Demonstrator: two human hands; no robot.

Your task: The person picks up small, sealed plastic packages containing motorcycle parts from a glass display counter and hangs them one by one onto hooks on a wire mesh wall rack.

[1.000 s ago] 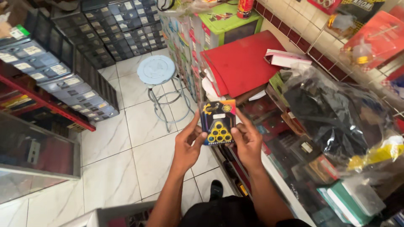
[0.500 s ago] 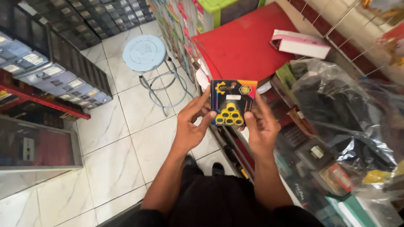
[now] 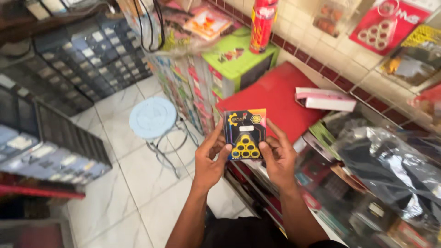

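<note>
I hold a small flat package point(image 3: 245, 134) upright in front of me with both hands; it is dark with a colourful top and shows several yellow rings stacked in a triangle. My left hand point(image 3: 209, 158) grips its left edge, thumb on the front. My right hand point(image 3: 278, 154) grips its right edge. The package hangs over the edge of a red counter top point(image 3: 275, 96).
A pale blue round stool point(image 3: 153, 118) stands on the white tiled floor to my left. Dark drawer racks point(image 3: 87, 55) line the far left. A green box point(image 3: 239, 59), a red spray can point(image 3: 262, 20), a pink-white box point(image 3: 325, 98) and plastic-wrapped goods point(image 3: 386, 165) crowd the counter.
The view has tilted up and shifted, so the wall and hanging packs show at top right. The package stays held in both hands, now a bit higher in the view.
</note>
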